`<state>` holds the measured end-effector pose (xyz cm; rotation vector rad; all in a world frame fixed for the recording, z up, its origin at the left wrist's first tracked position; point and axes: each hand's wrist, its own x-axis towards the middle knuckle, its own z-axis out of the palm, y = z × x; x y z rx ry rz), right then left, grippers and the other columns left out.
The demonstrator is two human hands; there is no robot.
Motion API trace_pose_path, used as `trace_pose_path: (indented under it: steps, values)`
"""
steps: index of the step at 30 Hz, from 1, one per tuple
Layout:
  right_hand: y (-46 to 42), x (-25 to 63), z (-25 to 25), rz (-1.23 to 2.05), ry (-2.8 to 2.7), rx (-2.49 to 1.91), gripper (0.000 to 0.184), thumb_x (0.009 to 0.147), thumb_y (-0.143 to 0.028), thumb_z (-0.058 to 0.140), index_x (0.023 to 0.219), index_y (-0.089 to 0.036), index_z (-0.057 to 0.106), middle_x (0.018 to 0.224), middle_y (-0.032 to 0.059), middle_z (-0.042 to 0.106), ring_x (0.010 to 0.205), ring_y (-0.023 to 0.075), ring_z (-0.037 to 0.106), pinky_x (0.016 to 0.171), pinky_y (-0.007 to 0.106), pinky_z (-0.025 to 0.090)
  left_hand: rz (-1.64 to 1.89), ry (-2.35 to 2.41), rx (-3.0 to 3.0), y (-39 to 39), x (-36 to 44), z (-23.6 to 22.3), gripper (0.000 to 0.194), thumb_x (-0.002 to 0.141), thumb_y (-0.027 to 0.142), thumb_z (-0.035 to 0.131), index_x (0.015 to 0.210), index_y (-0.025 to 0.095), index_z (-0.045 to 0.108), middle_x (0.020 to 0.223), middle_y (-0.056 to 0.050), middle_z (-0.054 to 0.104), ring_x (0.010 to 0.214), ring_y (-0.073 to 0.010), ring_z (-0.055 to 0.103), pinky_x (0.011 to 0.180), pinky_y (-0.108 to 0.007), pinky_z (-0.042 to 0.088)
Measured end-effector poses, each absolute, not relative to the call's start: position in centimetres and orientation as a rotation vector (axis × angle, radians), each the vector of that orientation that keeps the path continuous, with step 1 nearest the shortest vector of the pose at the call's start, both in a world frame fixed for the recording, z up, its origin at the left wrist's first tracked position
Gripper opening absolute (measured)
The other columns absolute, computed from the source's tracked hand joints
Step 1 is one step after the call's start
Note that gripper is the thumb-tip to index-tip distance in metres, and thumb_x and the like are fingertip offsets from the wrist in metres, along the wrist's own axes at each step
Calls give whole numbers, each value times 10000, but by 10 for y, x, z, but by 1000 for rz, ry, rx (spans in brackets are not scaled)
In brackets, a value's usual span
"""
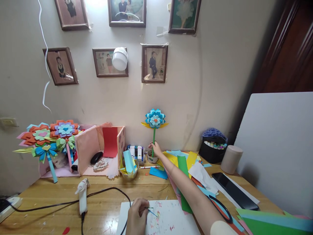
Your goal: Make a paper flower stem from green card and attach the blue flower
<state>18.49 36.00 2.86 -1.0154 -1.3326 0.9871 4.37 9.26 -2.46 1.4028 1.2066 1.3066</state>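
Observation:
My right hand reaches far forward with its fingers closed round the green stem of a paper flower. This flower stands upright, with layered blue petals, an orange centre and yellow leaves. The foot of its stem is at a small round tape roll or cup near the wall. My left hand rests low on a marked white board, thumb and fingers pinched together. A thin blue strip sticks out from its fingertips over the board.
More paper flowers stand left beside a pink box. A glue gun with a black cord lies in front. Right are coloured papers, scissors, a phone, a black pen holder and a pale cylinder.

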Motion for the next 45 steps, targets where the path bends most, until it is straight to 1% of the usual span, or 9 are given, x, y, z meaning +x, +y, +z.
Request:
trace_pose_path:
  steps: [5, 7, 11, 16, 21, 24, 30, 36, 45]
  values:
    - [351, 183, 49, 1007, -1285, -924, 83, 772, -274, 435, 745, -202, 403, 568, -35, 542, 562, 131, 568, 682, 304, 473, 1280, 1264, 1316, 88, 48, -17, 155, 531, 117, 588, 678, 162, 605, 767, -42, 608, 787, -201, 617, 647, -252, 496]
    - [341, 185, 59, 1007, -1275, -882, 108, 775, -304, 438, 764, -201, 408, 560, -45, 508, 551, 123, 541, 662, 291, 469, 1267, 1274, 1261, 86, 49, -16, 134, 562, 209, 633, 683, 159, 603, 747, -42, 611, 763, -207, 622, 584, -250, 498]
    - [297, 190, 82, 1061, -1312, -773, 202, 782, -386, 454, 853, -198, 441, 566, -59, 449, 488, 99, 465, 552, 253, 452, 1310, 1307, 1274, 88, 42, -7, 292, 680, 434, 584, 777, 163, 634, 779, -66, 642, 734, -219, 626, 543, -281, 506]
    - [195, 187, 99, 1341, -1273, -552, 257, 809, -437, 473, 905, -199, 465, 569, -72, 347, 417, 52, 297, 373, 170, 295, 1612, 1234, 1461, 112, 21, 49, 356, 778, 395, 527, 1070, 197, 578, 1055, -93, 620, 972, -214, 578, 876, -345, 433]
    - [105, 175, 96, 1741, -1068, -506, 243, 815, -417, 513, 871, -187, 459, 542, -88, 260, 406, 24, 140, 350, 139, 99, 1809, 905, 1525, 127, 8, 111, 469, 829, 361, 476, 1270, 220, 397, 1308, -96, 442, 1185, -194, 430, 997, -341, 324]
    - [78, 167, 92, 1907, -1003, -522, 263, 795, -425, 545, 841, -181, 457, 542, -89, 231, 406, 21, 101, 346, 147, 60, 1822, 737, 1556, 123, 3, 126, 479, 800, 348, 531, 1246, 212, 423, 1307, -99, 440, 1203, -213, 407, 972, -332, 358]
    - [62, 158, 89, 2025, -1023, -534, 276, 782, -435, 560, 821, -183, 456, 542, -88, 223, 410, 18, 93, 357, 152, 47, 1744, 720, 1501, 120, -1, 124, 301, 716, 245, 642, 999, 168, 572, 1037, -81, 623, 961, -202, 579, 814, -296, 457]
    - [54, 158, 89, 2058, -1129, -556, 265, 799, -443, 533, 822, -189, 462, 552, -83, 230, 414, 16, 98, 367, 159, 46, 1855, 667, 1399, 128, -9, 115, 259, 662, 225, 688, 902, 181, 600, 923, -38, 666, 901, -175, 607, 821, -300, 460]
    - [49, 156, 77, 1993, -1279, -602, 270, 820, -465, 486, 832, -197, 457, 562, -79, 231, 415, 22, 106, 373, 177, 48, 1952, 571, 1388, 128, -29, 115, 459, 641, 440, 675, 1005, 176, 582, 1000, -73, 653, 984, -221, 582, 842, -331, 457]
